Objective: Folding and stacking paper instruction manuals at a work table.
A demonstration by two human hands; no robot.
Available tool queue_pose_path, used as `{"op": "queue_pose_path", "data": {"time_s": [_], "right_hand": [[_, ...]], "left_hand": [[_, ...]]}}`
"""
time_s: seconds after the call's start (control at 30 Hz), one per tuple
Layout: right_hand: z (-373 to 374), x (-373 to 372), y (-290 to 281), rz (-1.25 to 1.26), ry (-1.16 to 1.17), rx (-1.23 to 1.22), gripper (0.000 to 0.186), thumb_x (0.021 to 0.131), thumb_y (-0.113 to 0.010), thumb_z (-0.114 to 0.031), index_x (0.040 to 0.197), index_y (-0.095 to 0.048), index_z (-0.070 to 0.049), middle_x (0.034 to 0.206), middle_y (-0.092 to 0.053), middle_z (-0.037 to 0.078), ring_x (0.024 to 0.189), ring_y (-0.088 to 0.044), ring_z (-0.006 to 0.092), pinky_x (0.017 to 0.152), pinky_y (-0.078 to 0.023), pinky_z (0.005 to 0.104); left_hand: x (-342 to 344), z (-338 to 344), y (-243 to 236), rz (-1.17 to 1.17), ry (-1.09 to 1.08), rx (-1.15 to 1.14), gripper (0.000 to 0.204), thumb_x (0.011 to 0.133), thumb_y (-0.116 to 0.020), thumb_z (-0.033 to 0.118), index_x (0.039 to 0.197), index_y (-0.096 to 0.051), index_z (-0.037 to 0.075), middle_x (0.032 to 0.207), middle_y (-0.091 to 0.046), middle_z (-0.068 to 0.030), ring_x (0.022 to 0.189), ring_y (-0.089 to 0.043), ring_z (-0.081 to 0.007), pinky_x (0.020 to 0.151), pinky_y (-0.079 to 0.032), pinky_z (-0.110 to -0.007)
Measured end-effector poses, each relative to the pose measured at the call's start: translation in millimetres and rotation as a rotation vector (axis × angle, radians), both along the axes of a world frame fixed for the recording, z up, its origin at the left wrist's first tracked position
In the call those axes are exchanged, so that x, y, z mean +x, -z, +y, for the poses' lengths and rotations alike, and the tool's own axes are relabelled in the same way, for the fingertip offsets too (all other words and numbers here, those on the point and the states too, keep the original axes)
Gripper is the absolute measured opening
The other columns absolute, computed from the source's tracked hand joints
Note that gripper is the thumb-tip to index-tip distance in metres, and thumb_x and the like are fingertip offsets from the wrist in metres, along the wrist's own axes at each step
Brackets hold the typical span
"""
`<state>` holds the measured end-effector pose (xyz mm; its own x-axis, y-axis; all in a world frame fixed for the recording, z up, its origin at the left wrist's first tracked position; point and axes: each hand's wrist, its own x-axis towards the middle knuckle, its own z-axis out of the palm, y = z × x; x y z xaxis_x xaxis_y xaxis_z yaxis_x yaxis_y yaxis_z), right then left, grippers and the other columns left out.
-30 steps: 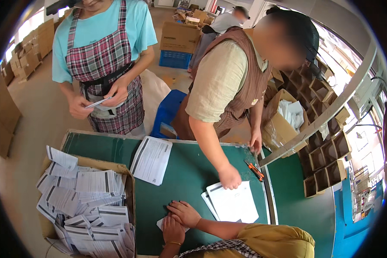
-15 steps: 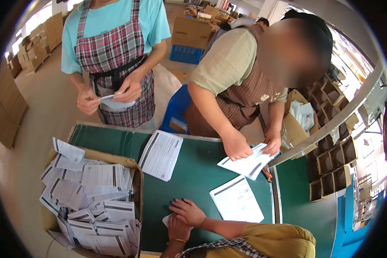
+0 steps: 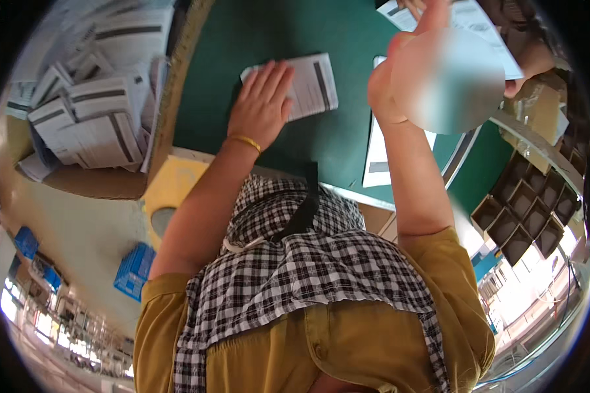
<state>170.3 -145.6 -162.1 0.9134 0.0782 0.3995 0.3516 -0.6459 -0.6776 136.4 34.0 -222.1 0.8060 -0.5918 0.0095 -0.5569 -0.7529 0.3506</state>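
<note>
My left hand (image 3: 262,98) lies flat, fingers stretched out, on the left part of a folded printed paper (image 3: 313,88). The paper rests on the green tabletop (image 3: 308,144), its dark-banded end showing to the right of my fingers. My right hand (image 3: 382,85) is raised above the table, to the right of that paper. A blurred patch covers much of it, so its grip is hidden. Partly behind my right forearm lies a stack of white printed sheets (image 3: 377,157).
An open cardboard box (image 3: 105,181) full of folded printed papers stands at the left. At the far right another person's hand (image 3: 534,62) is by a printed sheet (image 3: 482,26). Cardboard compartments (image 3: 524,209) stand at the right; a blue crate (image 3: 134,270) sits on the floor.
The view has tipped down toward my body. My hands overlapped on the folded paper before; the right has since lifted away to the right, while the left stays on the paper.
</note>
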Motion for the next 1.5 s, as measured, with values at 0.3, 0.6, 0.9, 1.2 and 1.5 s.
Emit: {"op": "queue_pose_path", "data": {"time_s": [0.3, 0.6, 0.9, 1.2, 1.5], "right_hand": [[1.5, -7.3, 35.9, -0.01, 0.055, -0.268, 0.045, 0.083, -0.06, -0.025, 0.128, -0.054, -0.019, 0.133, -0.049, 0.01, 0.128, -0.041, 0.0299, 0.106, -0.027, 0.0462], [0.5, -7.4, 67.9, -0.036, -0.03, -0.398, 0.045, 0.085, -0.058, -0.024, 0.129, -0.051, -0.016, 0.131, -0.049, 0.009, 0.123, -0.044, 0.0283, 0.101, -0.031, 0.0446], [-29.1, -33.9, -4.8, 0.677, 0.053, 0.007, 0.028, 0.092, -0.054, -0.026, 0.103, -0.067, -0.004, 0.106, -0.063, 0.014, 0.091, -0.061, 0.0291, 0.081, -0.048, 0.0334], [-18.7, -39.8, -34.3, 0.574, -0.446, -0.368, 0.036, 0.081, -0.064, -0.036, 0.102, -0.067, -0.008, 0.099, -0.065, 0.015, 0.093, -0.062, 0.0318, 0.081, -0.049, 0.0397], [-41.1, -55.3, -37.5, 0.191, -0.078, -0.29, 0.026, 0.085, -0.058, -0.025, 0.097, -0.064, -0.003, 0.099, -0.063, 0.018, 0.088, -0.062, 0.0351, 0.077, -0.051, 0.0426]], "left_hand": [[-12.6, -4.5, 20.0, 0.001, 0.007, 0.019, 0.053, 0.088, -0.054, 0.029, 0.136, -0.042, 0.009, 0.142, -0.04, -0.005, 0.134, -0.033, -0.0217, 0.114, -0.02, -0.038], [-19.9, -12.5, 3.4, -0.058, 0.056, -0.024, 0.048, 0.088, -0.054, 0.028, 0.13, -0.047, 0.006, 0.14, -0.042, -0.0079, 0.133, -0.034, -0.0227, 0.113, -0.022, -0.038], [-59.9, 24.9, -46.9, 0.083, -0.464, -0.489, 0.067, 0.08, -0.069, 0.021, 0.138, -0.039, 0.006, 0.136, -0.042, -0.0167, 0.127, -0.039, -0.0332, 0.106, -0.029, -0.042], [-102.2, 7.7, -63.8, 0.069, -0.599, -0.724, 0.041, 0.077, -0.07, 0.009, 0.115, -0.055, 0.009, 0.111, -0.051, -0.0115, 0.104, -0.052, -0.0266, 0.077, -0.049, -0.033], [-127.3, 12.3, -58.4, -0.171, -0.306, -0.41, 0.014, 0.072, -0.07, 0.004, 0.082, -0.06, 0.007, 0.084, -0.059, -0.0096, 0.088, -0.056, -0.0297, 0.077, -0.046, -0.039]]}}
